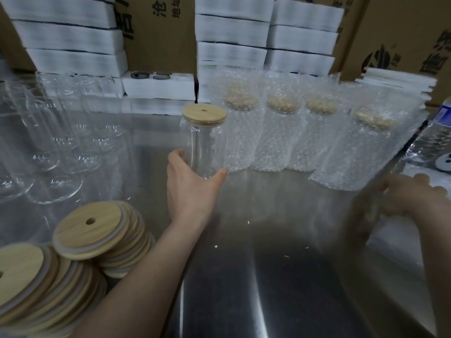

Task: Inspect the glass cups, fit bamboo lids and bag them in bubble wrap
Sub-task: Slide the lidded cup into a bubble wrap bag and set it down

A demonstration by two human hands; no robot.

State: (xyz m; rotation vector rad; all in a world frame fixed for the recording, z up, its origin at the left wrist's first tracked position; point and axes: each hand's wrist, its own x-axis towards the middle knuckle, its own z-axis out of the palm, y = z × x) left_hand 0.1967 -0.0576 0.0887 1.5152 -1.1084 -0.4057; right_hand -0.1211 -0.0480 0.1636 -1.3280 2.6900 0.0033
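We see our left hand (192,189), fingers and thumb clamped round a glass cup (203,147) already wearing its bamboo lid (204,114) but not yet bagged. Right of the cup stand four bagged cups (280,132); left of it, many bare cups (61,142) wait. Our right hand (412,196) is blurred, so we cannot tell its grip.

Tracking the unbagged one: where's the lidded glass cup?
Head view, centre: the left hand holds the lidded glass cup by its base, just left of the row of bubble-wrapped cups.

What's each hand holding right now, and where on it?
Left hand grips the lidded glass cup around its lower body, near the base. Right hand is blurred; whether it holds anything cannot be told.
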